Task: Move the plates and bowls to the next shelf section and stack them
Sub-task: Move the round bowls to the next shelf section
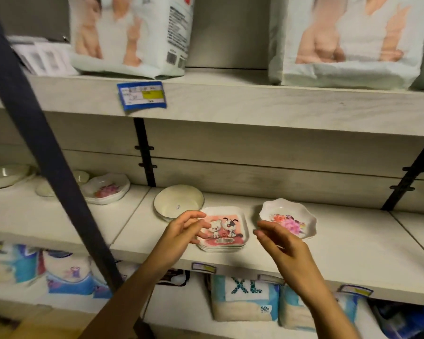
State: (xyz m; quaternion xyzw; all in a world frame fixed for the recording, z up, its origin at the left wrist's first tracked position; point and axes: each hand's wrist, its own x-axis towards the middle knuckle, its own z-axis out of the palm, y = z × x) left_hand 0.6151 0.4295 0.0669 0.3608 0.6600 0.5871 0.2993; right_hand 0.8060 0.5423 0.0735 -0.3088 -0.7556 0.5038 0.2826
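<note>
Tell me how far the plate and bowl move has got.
Seemingly done: a white bowl, a stack of square cartoon plates and one floral plate sit in the middle section. In hand: nothing; the left hand and right hand hover open beside them. Probably left: the floral plate stack and pale bowls in the section to the left.
</note>
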